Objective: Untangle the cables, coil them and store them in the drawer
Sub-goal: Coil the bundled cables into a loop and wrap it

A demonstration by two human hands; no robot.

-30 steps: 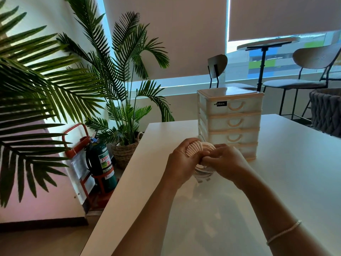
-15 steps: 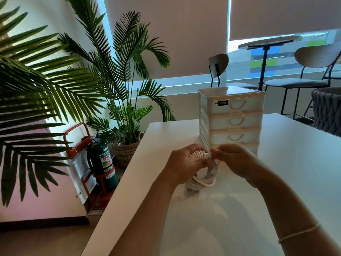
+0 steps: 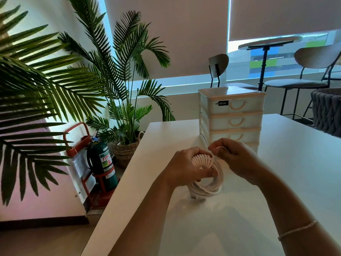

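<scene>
At centre frame the white cable coil (image 3: pixel 206 174) hangs just above the table (image 3: pixel 276 182), gripped by the left hand (image 3: pixel 184 167). The right hand (image 3: pixel 234 159) pinches its loose end, apparently wrapping; tucking comes next. Behind, the drawer unit (image 3: pixel 231 115) stands shut, its contents hidden.

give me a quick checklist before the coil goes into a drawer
1. Coil held: left hand grips the white cable coil - ok.
2. Loose end controlled: right hand pinches the cable end - ok.
3. End tucked or tied: not ok, it is free of the loops.
4. Drawer open: all visible drawers of the drawer unit are shut - not ok.
5. Coil fits the drawer: cannot tell.
6. Other cables left: none seen on the table - ok.
</scene>
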